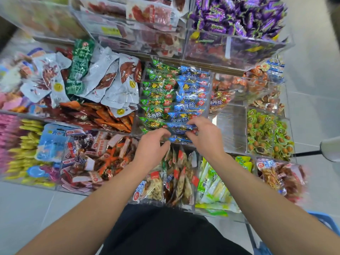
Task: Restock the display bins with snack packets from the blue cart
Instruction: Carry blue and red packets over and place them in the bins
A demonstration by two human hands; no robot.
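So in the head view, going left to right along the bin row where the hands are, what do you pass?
Silver packets → green packets → blue packets, which both hands are arranging → orange-red packets → green-rimmed sweets.

Both hands (184, 138) at near end of packet rows (174, 96) in mid bin, cart (323, 219) behind-right.

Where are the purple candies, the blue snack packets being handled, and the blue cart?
purple candies (237, 13): head view, middle of heap.
blue snack packets (193, 92): head view, middle of stack.
blue cart (323, 220): head view, its rim.
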